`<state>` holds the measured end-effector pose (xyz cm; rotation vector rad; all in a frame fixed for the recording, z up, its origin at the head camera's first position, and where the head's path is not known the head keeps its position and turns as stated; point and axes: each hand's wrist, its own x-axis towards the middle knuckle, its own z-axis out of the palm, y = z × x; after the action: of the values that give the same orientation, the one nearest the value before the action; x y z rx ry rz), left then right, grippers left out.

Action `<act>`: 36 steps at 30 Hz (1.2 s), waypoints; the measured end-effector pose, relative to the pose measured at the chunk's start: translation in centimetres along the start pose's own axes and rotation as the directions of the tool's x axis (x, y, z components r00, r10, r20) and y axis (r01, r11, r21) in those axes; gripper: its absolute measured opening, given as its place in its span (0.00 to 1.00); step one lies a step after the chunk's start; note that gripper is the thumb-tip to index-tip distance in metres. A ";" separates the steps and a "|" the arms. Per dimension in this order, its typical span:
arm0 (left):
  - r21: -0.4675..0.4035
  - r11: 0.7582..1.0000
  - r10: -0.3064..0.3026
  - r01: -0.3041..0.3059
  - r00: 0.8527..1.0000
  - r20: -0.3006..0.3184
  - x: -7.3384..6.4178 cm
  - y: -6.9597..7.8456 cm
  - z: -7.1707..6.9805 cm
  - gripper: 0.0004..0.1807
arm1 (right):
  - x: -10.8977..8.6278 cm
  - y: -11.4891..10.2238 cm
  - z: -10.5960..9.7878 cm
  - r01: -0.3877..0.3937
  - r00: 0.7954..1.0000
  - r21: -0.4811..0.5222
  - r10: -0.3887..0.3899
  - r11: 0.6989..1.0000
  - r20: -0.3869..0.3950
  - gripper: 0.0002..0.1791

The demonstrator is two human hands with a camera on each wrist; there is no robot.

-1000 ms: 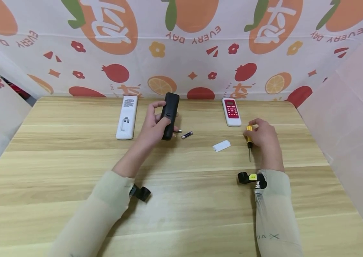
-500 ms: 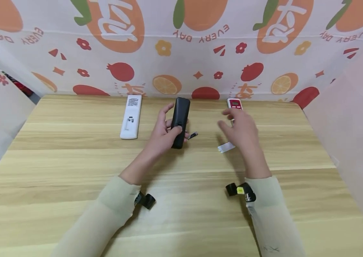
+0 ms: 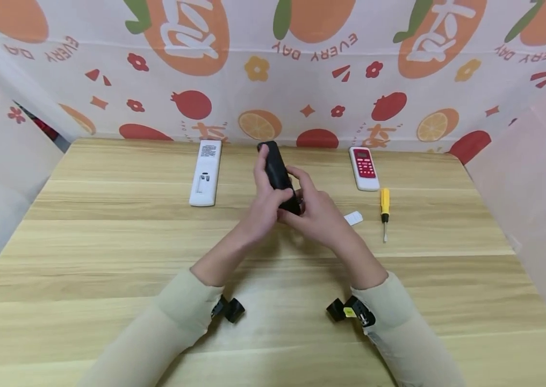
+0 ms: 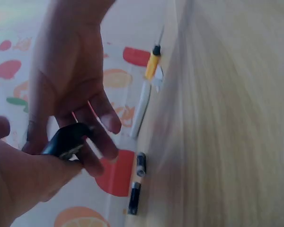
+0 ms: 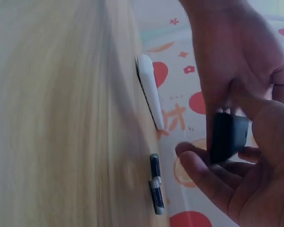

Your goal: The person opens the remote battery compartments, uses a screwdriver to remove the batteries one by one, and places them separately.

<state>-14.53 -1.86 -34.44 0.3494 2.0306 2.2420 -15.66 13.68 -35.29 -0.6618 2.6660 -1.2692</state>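
Note:
Both hands meet at a black remote control [image 3: 278,169] raised over the table, its back turned up. My left hand [image 3: 268,207] grips it along the left side, thumb across its lower part. My right hand [image 3: 318,212] has its thumb at the remote's lower end and fingers along its right edge. In the left wrist view, one battery [image 4: 141,164] and a second battery [image 4: 134,198] lie on the table; the hands mostly hide them from the head camera. The right wrist view shows the black remote's end [image 5: 227,137] between the two hands.
At the back left lies a white remote [image 3: 205,174], back up with its battery compartment uncovered. A white remote with a red front [image 3: 365,169] lies back right. Nearer are a yellow screwdriver [image 3: 385,207] and a small white cover [image 3: 353,217]. A printed cloth [image 3: 292,91] hangs behind.
My right hand has let go of the screwdriver, leaving it on the table, and moved left to the black remote. My left hand has shifted right and tilted the remote's top leftward.

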 end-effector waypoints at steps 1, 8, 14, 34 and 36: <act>0.038 0.999 0.007 -0.008 1.000 0.024 -0.1 0.0 0.2 0.49 | 0.0 0.1 -0.1 0.005 1.000 -0.017 -0.005 1.000 -0.008 0.48; 0.454 0.885 -0.025 -0.104 0.962 0.270 -0.3 0.7 -1.5 0.44 | 0.1 0.4 -1.8 0.011 0.999 -0.110 -0.016 0.994 -0.048 0.39; 0.832 0.513 -0.010 -0.213 0.967 0.254 -0.3 1.4 -3.9 0.36 | -0.2 0.7 -2.9 0.000 1.000 -0.106 0.000 0.994 -0.002 0.32; 0.882 0.197 0.206 -0.428 0.897 0.390 -0.6 1.3 -3.5 0.25 | -0.5 0.6 -2.8 0.036 0.991 0.024 -0.039 0.999 0.130 0.18; 0.882 0.194 0.202 -0.429 0.897 0.392 -0.7 1.3 -3.4 0.23 | -0.5 0.7 -2.7 0.036 0.991 0.023 -0.039 0.999 0.124 0.17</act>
<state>-14.54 -5.47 -33.47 1.1025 3.1495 0.5554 -16.17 16.20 -34.09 -0.7652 2.5484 -1.2195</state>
